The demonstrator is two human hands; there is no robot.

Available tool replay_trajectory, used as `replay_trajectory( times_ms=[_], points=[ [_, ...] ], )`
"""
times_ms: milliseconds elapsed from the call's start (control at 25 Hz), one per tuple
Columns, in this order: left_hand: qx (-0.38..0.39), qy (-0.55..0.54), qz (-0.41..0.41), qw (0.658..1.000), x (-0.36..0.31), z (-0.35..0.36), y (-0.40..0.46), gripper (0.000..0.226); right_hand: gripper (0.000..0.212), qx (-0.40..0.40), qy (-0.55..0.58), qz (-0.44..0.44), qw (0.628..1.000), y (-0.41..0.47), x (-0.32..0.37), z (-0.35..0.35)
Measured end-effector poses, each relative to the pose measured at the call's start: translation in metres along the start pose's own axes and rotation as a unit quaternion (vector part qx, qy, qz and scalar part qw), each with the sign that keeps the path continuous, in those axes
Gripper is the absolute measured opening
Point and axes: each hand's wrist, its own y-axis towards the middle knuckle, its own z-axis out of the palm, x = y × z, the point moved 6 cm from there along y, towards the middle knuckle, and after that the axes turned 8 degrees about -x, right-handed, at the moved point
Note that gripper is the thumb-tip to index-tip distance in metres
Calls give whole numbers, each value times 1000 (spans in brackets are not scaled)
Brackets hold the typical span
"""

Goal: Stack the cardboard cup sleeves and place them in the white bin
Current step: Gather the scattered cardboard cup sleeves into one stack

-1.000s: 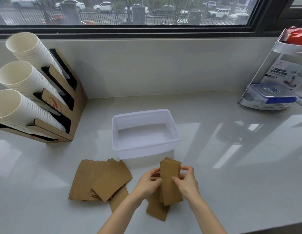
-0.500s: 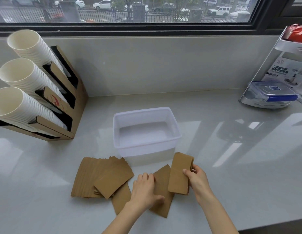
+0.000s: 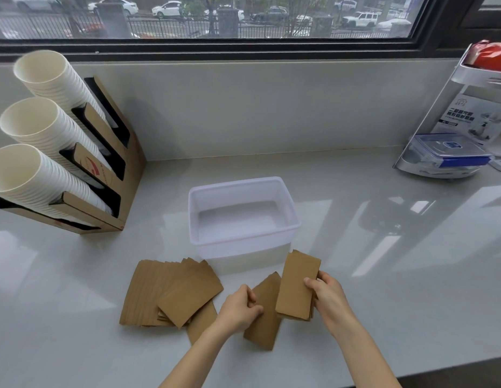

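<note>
My right hand (image 3: 326, 296) grips a small stack of brown cardboard sleeves (image 3: 297, 287), held tilted just in front of the white bin's near right corner. My left hand (image 3: 239, 308) pinches the left edge of a single flat sleeve (image 3: 264, 323) lying on the counter beside that stack. A fanned pile of sleeves (image 3: 165, 295) lies on the counter to the left, with one more sleeve (image 3: 200, 322) poking out under it. The white bin (image 3: 288, 211) stands behind them with nothing inside.
A cardboard dispenser (image 3: 126, 175) holding three slanted columns of white paper cups (image 3: 34, 175) sits at the left. At the far right stand a white rack (image 3: 473, 79) and a blue-lidded clear container (image 3: 451, 154). The counter's front edge runs along the lower right.
My right hand carried the stack to the right and kept hold of it. My left hand let go of the stack, dropped to the counter and closed on the single sleeve.
</note>
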Motion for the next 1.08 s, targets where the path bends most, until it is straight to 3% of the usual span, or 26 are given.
replay_trajectory(
  times_ms=[120, 280, 600, 680, 800, 960, 1080],
  points=[
    [-23, -110, -10, 994, -2, -9, 1, 1, 35, 30, 14, 19, 999, -4, -2, 8],
    [-13, -201, -16, 979, -8, -16, -2, 19, 36, 57, 11, 26, 998, -10, -5, 18],
    [84, -306, -37, 948, -23, 2, -11, 25, 38, 69, 23, 39, 997, -17, -10, 31],
    [51, -266, -35, 962, -20, -1, -6, 29, 37, 54, 33, 37, 997, -17, -8, 30],
    [-71, -52, 23, 996, -8, -13, 4, 33, 36, 33, 50, 35, 998, -13, -6, 22],
    [-104, 193, 74, 973, 1, -6, 4, 55, 37, 19, 57, 44, 997, -10, -7, 14],
    [-117, 227, 90, 962, 1, 1, 3, 54, 38, 21, 56, 49, 997, -12, -10, 15]
  ],
)
